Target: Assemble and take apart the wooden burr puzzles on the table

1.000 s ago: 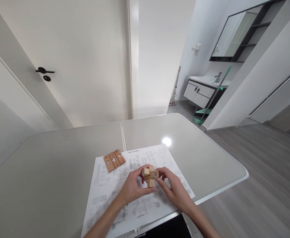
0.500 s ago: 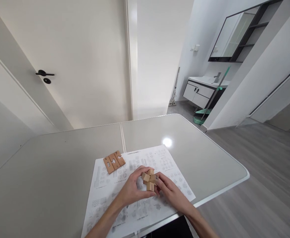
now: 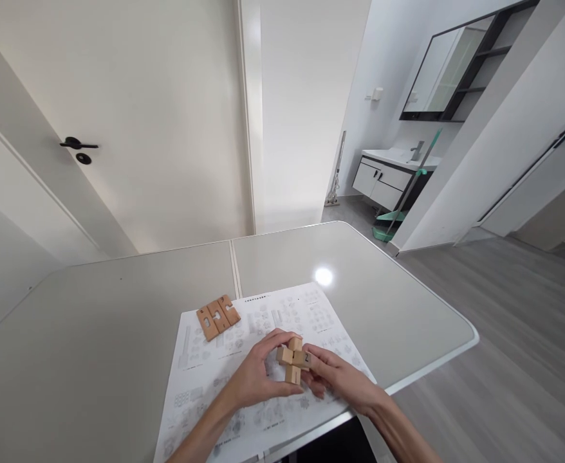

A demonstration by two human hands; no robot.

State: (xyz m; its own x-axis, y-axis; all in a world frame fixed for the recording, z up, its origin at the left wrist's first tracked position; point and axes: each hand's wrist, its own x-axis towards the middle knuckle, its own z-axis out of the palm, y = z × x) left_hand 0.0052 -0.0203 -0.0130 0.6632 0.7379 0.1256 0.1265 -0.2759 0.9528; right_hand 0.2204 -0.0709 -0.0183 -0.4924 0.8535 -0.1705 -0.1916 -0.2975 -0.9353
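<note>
Both hands hold a small wooden burr puzzle (image 3: pixel 293 360) made of crossing light-wood bars, just above a printed sheet. My left hand (image 3: pixel 258 368) grips it from the left, with the thumb at the lower bar and fingers at the top. On the other side, my right hand (image 3: pixel 333 376) pinches the bar marked 2; some of its fingers are hidden behind the puzzle. Three flat, notched wooden pieces (image 3: pixel 218 317) with numbers on them lie side by side at the sheet's upper left.
The large paper sheet (image 3: pixel 186 379) with small printed diagrams lies on the grey table (image 3: pixel 94 360). Behind the table is a door (image 3: pixel 166 128). A washbasin cabinet (image 3: pixel 381 180), a mop (image 3: pixel 338 168) and a green dustpan (image 3: pixel 383 233) stand in the room beyond, right.
The puzzle has tilted slightly in my hands, so its bars show from a different angle. My right hand's lower fingers have spread a little. The whole view has shifted slightly.
</note>
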